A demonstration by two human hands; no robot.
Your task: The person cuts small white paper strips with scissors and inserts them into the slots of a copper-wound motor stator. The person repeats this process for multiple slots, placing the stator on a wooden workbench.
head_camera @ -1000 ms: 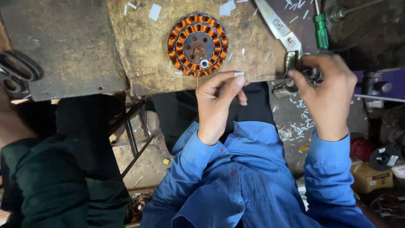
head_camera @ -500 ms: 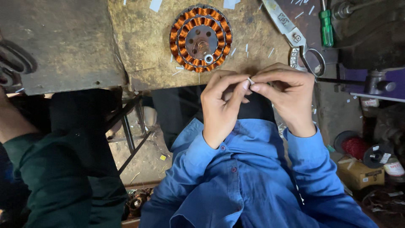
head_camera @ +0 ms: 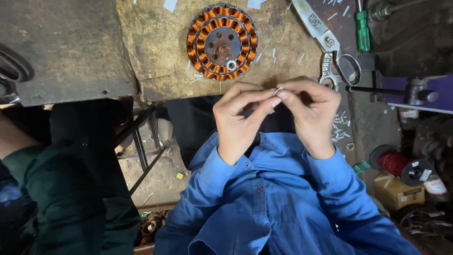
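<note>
While you sit at the worktop [head_camera: 155,71], its worn brown top carries most of what matters, so start there. Another person's dark green sleeve [head_camera: 61,198] sits well apart on your left side. On the worktop, just beyond your hands, lies the round stator [head_camera: 222,42] with copper windings, and a small metal washer [head_camera: 231,64] rests on its near edge. Scissors [head_camera: 330,52] lie to the right of it, near your right hand, with a green-handled screwdriver [head_camera: 362,30] beyond them. White slivers [head_camera: 339,132] litter the surface below the scissors.

Your left hand [head_camera: 238,120] and right hand [head_camera: 309,113] meet in front of your chest, just off the worktop's near edge. Fingers [head_camera: 264,101] of both hands are pinched together on a tiny pale strip [head_camera: 278,89], held at the fingertips between the two hands.

That strip looks light, thin and bendy, likely easy to crease or drop. Best held by its ends, pinched lightly. Nothing stands between your hands and the stator; the scissors are the nearest obstruction on the right.
</note>
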